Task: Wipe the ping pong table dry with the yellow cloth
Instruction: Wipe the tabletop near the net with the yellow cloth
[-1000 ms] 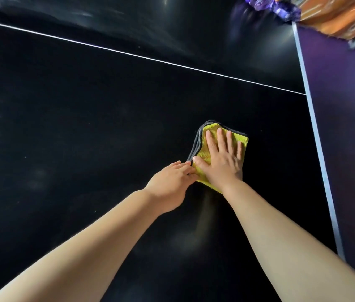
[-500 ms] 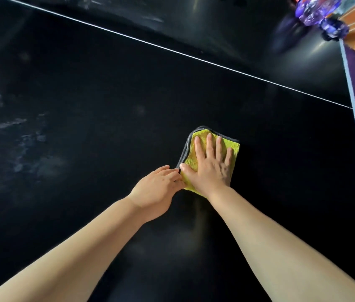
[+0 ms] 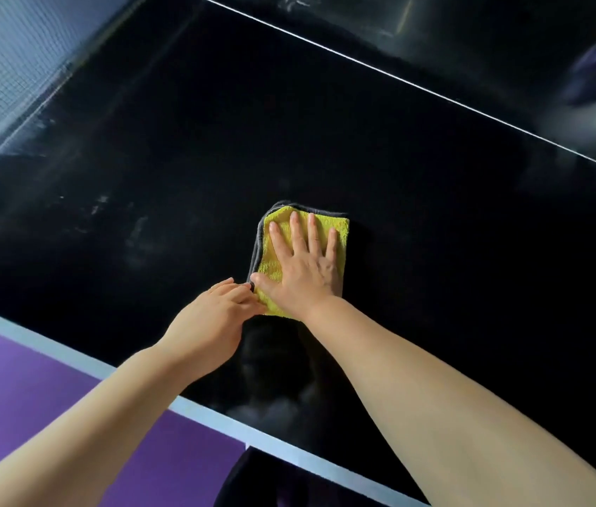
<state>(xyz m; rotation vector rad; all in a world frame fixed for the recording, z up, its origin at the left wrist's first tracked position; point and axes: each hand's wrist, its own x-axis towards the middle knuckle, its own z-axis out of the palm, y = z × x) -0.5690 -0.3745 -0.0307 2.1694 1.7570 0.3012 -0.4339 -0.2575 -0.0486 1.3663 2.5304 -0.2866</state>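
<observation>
Pressing our flat right hand [image 3: 304, 272] on the folded yellow terry cloth [image 3: 269, 268], long axis pointing away, on the glossy black ping pong table [image 3: 435, 250], we note pale smears [image 3: 139, 243] leftward, past our left hand [image 3: 212, 323], grip unclear.

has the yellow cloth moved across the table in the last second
Yes. The yellow cloth slid left, toward the net and away from the end line seen earlier at right.

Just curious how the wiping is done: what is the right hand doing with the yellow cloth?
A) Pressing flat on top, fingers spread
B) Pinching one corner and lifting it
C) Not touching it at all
A: the right hand lies flat on the yellow cloth, fingers straight and spread.
</observation>
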